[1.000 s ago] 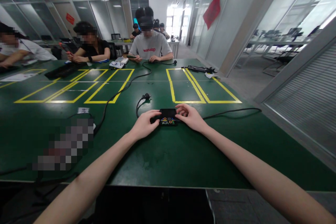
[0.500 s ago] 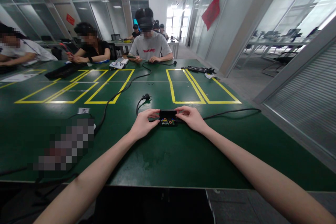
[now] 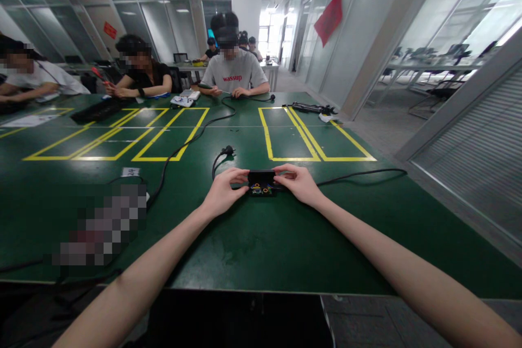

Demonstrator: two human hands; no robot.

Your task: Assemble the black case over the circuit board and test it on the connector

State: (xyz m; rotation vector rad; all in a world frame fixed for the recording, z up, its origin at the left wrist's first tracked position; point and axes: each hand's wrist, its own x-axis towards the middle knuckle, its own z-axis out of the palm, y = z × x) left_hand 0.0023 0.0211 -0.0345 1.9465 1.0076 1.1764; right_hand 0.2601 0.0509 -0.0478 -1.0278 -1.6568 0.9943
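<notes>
A small black box [image 3: 261,181] with coloured parts along its near edge lies on the green table [image 3: 261,244]. My left hand [image 3: 223,191] grips its left end with curled fingers. My right hand [image 3: 297,182] pinches its right end. A black cable [image 3: 362,173] runs from the box to the right. A second black cable ending in a plug [image 3: 227,150] curls just behind the box.
Yellow tape rectangles [image 3: 290,138] mark the table. A long black cable [image 3: 183,141] crosses toward a seated person in a grey shirt [image 3: 234,73]. Other people sit at the far left. A blurred patch [image 3: 101,225] lies near left. Glass walls stand to the right.
Both hands shifted from resting over the box's top to gripping its two ends. The box stays in place.
</notes>
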